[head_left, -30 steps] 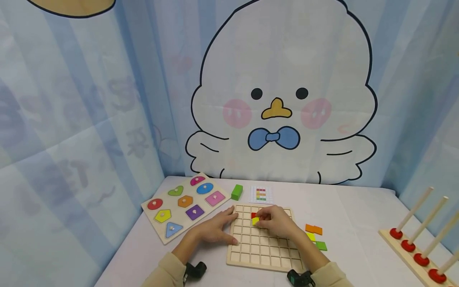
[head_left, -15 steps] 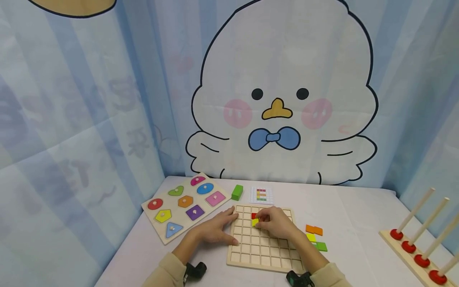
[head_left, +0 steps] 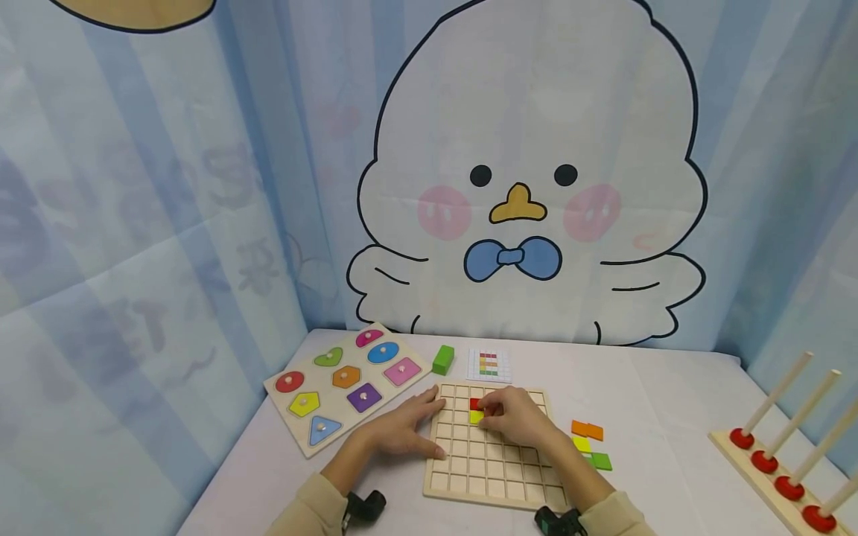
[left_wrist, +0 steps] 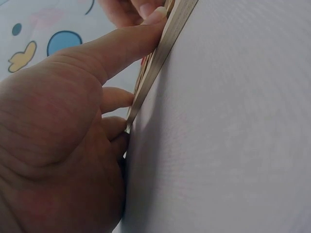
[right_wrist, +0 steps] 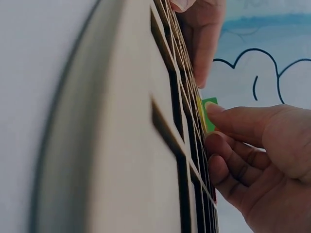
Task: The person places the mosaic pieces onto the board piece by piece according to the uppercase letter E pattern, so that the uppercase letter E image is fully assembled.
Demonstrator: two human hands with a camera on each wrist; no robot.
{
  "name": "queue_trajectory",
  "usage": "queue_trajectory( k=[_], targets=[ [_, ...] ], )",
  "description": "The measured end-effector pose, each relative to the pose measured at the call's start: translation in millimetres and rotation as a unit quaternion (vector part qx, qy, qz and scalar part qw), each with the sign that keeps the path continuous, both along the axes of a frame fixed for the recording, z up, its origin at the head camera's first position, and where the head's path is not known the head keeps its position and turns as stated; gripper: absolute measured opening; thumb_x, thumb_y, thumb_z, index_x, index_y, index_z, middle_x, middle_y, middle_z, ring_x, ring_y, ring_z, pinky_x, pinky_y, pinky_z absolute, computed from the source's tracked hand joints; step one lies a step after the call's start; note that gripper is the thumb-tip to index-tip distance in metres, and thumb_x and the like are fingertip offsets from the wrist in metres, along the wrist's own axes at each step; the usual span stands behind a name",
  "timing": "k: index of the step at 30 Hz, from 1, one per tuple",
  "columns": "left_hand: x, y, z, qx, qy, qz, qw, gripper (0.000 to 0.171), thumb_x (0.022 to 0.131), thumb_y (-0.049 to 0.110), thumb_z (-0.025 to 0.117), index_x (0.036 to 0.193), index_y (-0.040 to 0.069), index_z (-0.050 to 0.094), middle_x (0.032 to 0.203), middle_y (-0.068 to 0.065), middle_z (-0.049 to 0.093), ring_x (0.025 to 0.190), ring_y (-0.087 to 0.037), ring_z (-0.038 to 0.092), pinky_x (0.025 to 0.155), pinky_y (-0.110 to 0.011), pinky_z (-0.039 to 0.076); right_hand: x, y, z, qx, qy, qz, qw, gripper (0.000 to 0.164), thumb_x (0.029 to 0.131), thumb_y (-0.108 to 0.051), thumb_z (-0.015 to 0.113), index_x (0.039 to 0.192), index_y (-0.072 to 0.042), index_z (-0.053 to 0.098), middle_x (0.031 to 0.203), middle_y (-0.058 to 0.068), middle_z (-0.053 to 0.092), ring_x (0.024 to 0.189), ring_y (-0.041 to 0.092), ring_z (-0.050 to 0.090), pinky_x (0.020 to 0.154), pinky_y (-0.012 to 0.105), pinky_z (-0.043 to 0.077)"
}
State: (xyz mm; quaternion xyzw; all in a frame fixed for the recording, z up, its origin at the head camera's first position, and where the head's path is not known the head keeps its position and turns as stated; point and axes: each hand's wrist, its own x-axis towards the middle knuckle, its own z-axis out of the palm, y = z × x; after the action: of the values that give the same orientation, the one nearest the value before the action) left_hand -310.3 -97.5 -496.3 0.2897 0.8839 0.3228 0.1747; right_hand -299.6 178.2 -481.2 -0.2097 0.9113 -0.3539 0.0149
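Observation:
A wooden grid board (head_left: 462,480) lies on the table in the head view. My left hand (head_left: 401,426) rests along its left edge with fingers spread; in the left wrist view the thumb (left_wrist: 131,46) lies on the rim. My right hand (head_left: 519,415) is over the upper middle of the grid, thumb and curled fingers at the right edge of a yellow tile (head_left: 477,418). That tile lies nearly flat in its cell, partly covered by the fingertips. Directly above it is a red tile (head_left: 474,403), its right part also hidden by the hand.
Right of the board lie orange tiles (head_left: 587,429), a yellow tile (head_left: 581,444) and green tiles (head_left: 601,460). Behind it are a pattern card (head_left: 499,356) and a green block (head_left: 443,359). A shape puzzle (head_left: 315,439) lies left; a peg stand (head_left: 757,476) stands right.
The yellow tile has gone from tilted in the right hand's fingers to lying nearly flat below the red tile. The left hand has stayed on the board's edge.

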Motion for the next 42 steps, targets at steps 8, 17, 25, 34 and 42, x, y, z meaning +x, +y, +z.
queue_trajectory(
  k=[8,17,25,34,42],
  targets=[
    [1.1,1,0.7,0.002,-0.005,0.004,1.0000,0.096,0.085,0.050,0.083,0.163,0.019,0.037,0.177,-0.004,0.011,0.163,-0.030,0.010,0.131,-0.058,0.015,3.1,13,16.0,-0.016,0.016,0.001,1.000,0.028,0.092,-0.014,0.079,0.117,0.000,0.076,0.086,-0.003,0.067,0.074,0.012,0.055,0.064,0.022,0.048],
    [2.1,0,-0.6,0.004,-0.004,0.007,1.0000,0.096,0.085,0.048,0.083,0.163,0.019,0.036,0.177,-0.004,0.010,0.164,-0.030,0.010,0.131,-0.057,0.015,4.0,43,28.9,-0.034,0.023,-0.001,0.999,0.033,0.096,-0.023,0.076,0.124,-0.005,0.074,0.096,-0.002,0.069,0.078,0.014,0.058,0.066,0.022,0.052],
    [0.9,0,-1.2,0.002,-0.001,0.003,1.0000,0.097,0.084,0.050,0.083,0.163,0.020,0.036,0.177,-0.003,0.010,0.164,-0.031,0.009,0.131,-0.058,0.015,7.7,69,37.6,-0.044,0.013,-0.047,0.998,0.033,0.095,-0.020,0.077,0.126,-0.010,0.073,0.102,0.002,0.071,0.083,0.017,0.060,0.069,0.022,0.054],
    [-1.0,0,-3.0,-0.003,0.001,0.006,1.0000,0.096,0.085,0.051,0.082,0.163,0.022,0.036,0.177,-0.001,0.010,0.164,-0.029,0.009,0.131,-0.056,0.014,9.8,94,41.6,-0.027,0.012,-0.058,0.998,0.033,0.094,-0.020,0.077,0.125,-0.008,0.073,0.104,0.005,0.071,0.086,0.019,0.059,0.069,0.022,0.054],
    [-1.1,0,-3.9,0.000,0.004,0.003,1.0000,0.096,0.085,0.051,0.083,0.163,0.022,0.036,0.177,-0.001,0.010,0.164,-0.029,0.009,0.131,-0.056,0.014,6.5,121,35.8,0.016,-0.029,-0.081,0.996,0.035,0.093,-0.016,0.078,0.125,-0.005,0.073,0.106,0.005,0.072,0.092,0.021,0.057,0.072,0.024,0.054]
  ],
)
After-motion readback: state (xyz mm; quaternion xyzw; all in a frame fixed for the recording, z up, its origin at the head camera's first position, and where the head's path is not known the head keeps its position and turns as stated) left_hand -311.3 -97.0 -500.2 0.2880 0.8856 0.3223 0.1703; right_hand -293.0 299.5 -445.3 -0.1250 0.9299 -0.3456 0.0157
